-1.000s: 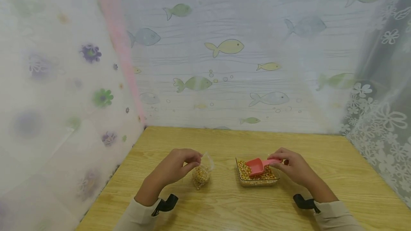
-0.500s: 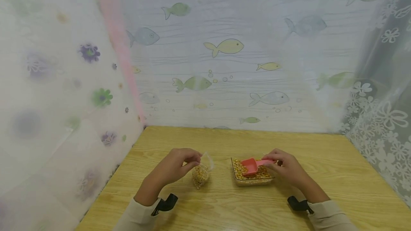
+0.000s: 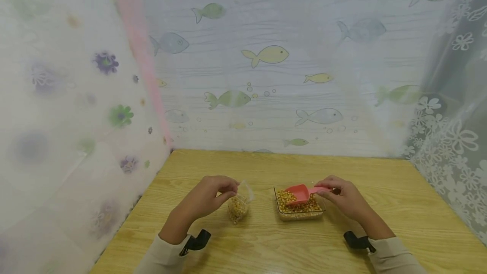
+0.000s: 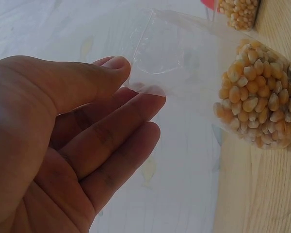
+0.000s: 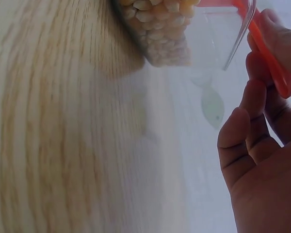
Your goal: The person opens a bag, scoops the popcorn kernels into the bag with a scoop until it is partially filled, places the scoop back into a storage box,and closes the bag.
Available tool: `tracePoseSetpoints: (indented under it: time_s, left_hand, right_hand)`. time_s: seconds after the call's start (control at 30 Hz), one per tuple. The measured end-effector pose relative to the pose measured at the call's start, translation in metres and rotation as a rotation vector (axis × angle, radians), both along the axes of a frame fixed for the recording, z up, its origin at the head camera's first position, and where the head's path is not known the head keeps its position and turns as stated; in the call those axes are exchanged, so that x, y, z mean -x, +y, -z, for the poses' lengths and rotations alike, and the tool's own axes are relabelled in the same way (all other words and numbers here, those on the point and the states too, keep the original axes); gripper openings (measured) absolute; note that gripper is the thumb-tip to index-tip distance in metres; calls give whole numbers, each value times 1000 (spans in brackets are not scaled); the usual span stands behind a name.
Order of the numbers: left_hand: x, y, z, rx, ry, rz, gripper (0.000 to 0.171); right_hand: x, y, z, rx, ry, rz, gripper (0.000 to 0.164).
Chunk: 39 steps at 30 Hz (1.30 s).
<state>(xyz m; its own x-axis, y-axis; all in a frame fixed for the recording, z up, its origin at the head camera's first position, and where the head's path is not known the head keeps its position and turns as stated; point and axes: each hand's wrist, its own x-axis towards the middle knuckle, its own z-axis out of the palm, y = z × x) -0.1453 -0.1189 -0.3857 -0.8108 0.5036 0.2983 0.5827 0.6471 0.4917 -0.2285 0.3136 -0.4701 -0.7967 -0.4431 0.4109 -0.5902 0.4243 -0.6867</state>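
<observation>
My left hand pinches the top edge of a clear plastic bag between thumb and fingers. The bag's lower part bulges with corn kernels and sits on the table. On the right, my right hand holds the handle of a red scoop, thumb on one side and fingers on the other. The scoop's blade lies in the corn inside a clear rectangular container, its handle reaching past the right rim. In the right wrist view the handle shows between thumb and index finger.
A wooden table carries the bag and the container, with a gap between them. Behind it hangs a fish-printed curtain; a flowered curtain runs along the left. Dark wrist cameras stick out beside both sleeves.
The container first slid left with the scoop in it. Since then my right hand has drawn slightly right and the scoop has shifted within the corn. The left hand and bag have stayed put.
</observation>
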Motion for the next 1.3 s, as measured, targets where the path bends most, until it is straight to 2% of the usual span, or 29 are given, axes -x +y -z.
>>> tracePoseSetpoints:
  time_s: [0.23,0.47,0.63,0.93,1.3]
  left_hand:
    - [0,0,0,-4,-22,-9,4]
    - [-1,1,-1,7,-31,-16,4]
    - [-1,0,0,11,-20,-10,4]
    - [0,-1,1,-4,-12,-6,3]
    - [1,-1,-1,0,-29,-22,4]
  right_hand:
    - [0,1,2,60,-63,-34,17]
    - [0,3,3,56,-71,11,18]
    - [1,5,2,81,-107,1,17]
    - [0,4,-7,78,-76,33,18]
    - [-2,-8,-23,127,-90,3,18]
